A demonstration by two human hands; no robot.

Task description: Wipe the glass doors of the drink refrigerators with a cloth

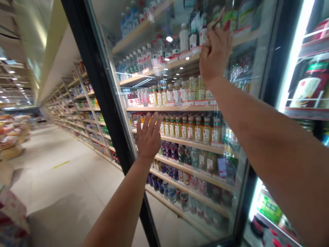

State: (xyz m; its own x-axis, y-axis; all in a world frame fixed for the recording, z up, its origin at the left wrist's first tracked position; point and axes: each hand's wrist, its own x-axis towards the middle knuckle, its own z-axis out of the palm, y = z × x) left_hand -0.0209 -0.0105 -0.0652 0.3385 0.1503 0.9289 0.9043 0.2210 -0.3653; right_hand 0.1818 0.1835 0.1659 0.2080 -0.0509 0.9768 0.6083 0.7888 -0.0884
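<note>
A glass cooler door (190, 192) with a black frame stands swung open before me. My left hand (149, 135) is held up flat with its fingers spread, at the pane near the frame's left upright; its palm is hidden. Higher up on the right, my right hand (217, 51) is closed against the glass. Out of its fingers pokes what looks like a crumpled brownish cloth (215, 22), partly blurred by reflections.
Through the pane show wooden shelves (174, 108) with rows of drink bottles (190, 128). The lit cooler (298, 68) lies to the right, bottles inside. On the left, an aisle floor (69, 175) runs past long stocked shelving (77, 94) and piled goods (12, 133).
</note>
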